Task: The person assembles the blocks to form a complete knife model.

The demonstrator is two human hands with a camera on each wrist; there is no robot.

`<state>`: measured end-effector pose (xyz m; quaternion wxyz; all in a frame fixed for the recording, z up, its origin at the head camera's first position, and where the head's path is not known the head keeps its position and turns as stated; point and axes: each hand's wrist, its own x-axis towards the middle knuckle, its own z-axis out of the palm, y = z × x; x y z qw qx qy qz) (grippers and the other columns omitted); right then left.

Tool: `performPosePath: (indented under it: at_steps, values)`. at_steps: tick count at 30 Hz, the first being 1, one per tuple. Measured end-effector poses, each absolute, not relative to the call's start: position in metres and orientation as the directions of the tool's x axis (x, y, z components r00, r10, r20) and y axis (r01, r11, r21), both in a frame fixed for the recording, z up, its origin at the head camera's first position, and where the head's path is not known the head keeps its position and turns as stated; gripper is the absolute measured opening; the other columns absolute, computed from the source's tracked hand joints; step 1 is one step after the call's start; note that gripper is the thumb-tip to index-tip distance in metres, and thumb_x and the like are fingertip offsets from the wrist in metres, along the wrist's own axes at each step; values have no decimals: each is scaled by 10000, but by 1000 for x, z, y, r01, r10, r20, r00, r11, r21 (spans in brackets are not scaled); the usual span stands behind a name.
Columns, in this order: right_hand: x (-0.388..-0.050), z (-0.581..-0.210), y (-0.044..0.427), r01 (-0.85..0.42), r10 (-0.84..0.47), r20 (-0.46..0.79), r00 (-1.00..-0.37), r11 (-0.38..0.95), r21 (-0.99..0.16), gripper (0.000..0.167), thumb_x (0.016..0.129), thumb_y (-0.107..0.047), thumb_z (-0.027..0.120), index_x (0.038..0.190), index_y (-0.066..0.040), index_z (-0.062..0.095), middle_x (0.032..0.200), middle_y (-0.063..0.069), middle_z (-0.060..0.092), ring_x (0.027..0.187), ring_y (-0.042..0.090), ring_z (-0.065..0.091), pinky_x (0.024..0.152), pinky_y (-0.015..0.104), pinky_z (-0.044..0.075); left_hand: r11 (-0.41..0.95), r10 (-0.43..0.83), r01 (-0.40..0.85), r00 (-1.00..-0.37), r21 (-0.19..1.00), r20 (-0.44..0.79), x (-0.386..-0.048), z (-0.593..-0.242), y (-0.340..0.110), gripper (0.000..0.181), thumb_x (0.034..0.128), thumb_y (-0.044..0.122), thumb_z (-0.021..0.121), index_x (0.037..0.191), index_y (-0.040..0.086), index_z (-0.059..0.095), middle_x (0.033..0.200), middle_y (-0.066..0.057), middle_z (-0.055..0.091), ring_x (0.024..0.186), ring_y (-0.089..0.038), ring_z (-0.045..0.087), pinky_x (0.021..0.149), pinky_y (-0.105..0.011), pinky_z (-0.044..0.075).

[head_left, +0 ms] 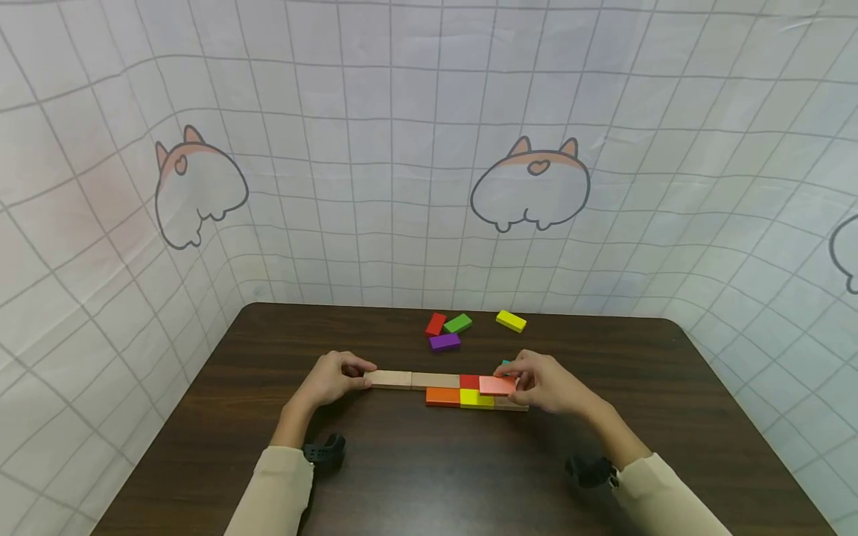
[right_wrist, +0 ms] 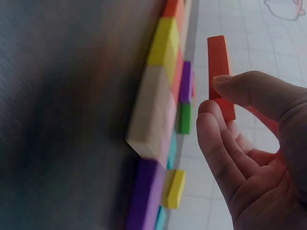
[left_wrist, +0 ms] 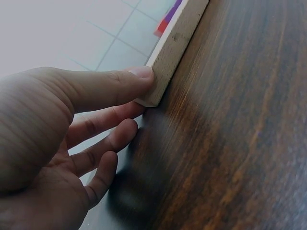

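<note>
My left hand (head_left: 333, 378) pinches the left end of a plain wooden block (head_left: 391, 380), thumb on its near face, as the left wrist view shows. In line with it lie a second plain block (head_left: 436, 380) and a red block (head_left: 469, 381). Up off the table, a salmon-red block (right_wrist: 218, 57) is held between the thumb and fingers of my right hand (head_left: 551, 383), above the row's right part. Along the near side run an orange block (head_left: 442, 397), a yellow block (head_left: 477, 400) and a wooden block (right_wrist: 148, 112). A purple block (right_wrist: 142, 194) follows it.
Behind the row lie loose red (head_left: 436, 324), green (head_left: 459, 323), purple (head_left: 445, 342) and yellow (head_left: 512, 321) blocks. A teal block (head_left: 506, 362) is partly hidden by my right hand. The dark wooden table (head_left: 429, 476) meets a grid-patterned cloth (head_left: 375, 223) at its back.
</note>
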<state>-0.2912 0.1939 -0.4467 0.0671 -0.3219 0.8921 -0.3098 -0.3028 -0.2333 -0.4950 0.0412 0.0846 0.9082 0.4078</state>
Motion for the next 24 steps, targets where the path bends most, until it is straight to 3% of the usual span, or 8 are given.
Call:
performPosePath:
  at_steps: [24]
  values:
    - [-260, -475, 139, -526, -653, 23, -757, 588, -615, 305, 860, -107, 804, 1162, -131, 770, 896, 5, 560, 786, 89, 576, 695, 206, 505, 646, 187, 120, -982, 754, -4, -301, -494, -234, 227, 868, 175, 826, 1093, 205, 818, 1063, -11, 740, 849, -151, 602, 743, -320, 497]
